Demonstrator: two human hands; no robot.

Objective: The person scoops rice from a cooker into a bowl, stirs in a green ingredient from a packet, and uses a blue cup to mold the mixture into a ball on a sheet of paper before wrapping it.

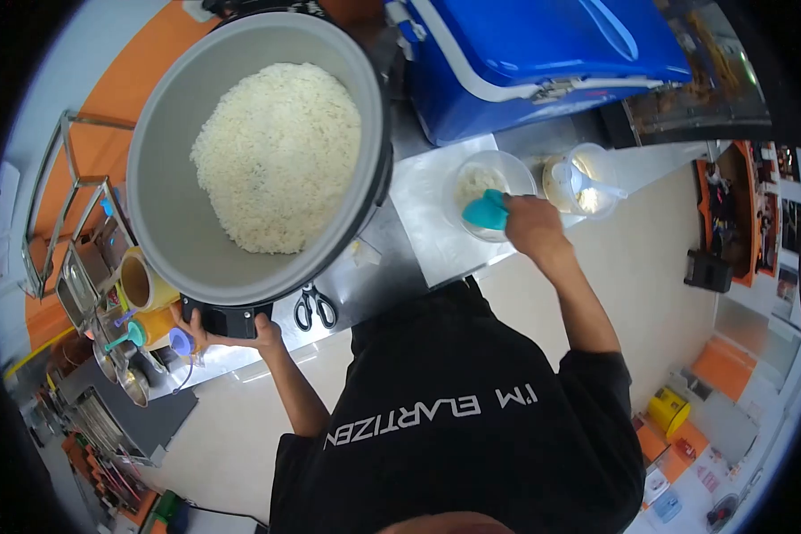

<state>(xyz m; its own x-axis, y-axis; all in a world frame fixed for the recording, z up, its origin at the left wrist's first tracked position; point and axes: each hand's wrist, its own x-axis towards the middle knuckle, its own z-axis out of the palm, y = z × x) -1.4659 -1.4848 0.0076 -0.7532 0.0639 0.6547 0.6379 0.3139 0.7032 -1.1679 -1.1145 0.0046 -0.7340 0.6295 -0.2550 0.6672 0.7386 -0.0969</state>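
A large rice cooker (167,240) stands at the left with its grey inner pot full of white rice (280,151). My left hand (231,334) is closed around the black part at the cooker's front, thumb on one side and fingers on the other. In my right hand (536,224) is a teal scoop (485,212), tilted over a clear plastic bowl (518,173). Some white rice (479,182) lies in that bowl, partly hidden by the scoop. Beside it, a second clear container (605,200) holds pale food and a white spoon (596,184).
Black-handled scissors (315,308) lie on the steel counter (374,280) near its front edge. Behind the bowls stands a big blue cooler box (543,62). Several bottles, one with a teal cap (136,334), and metal ladles (133,384) crowd the left end.
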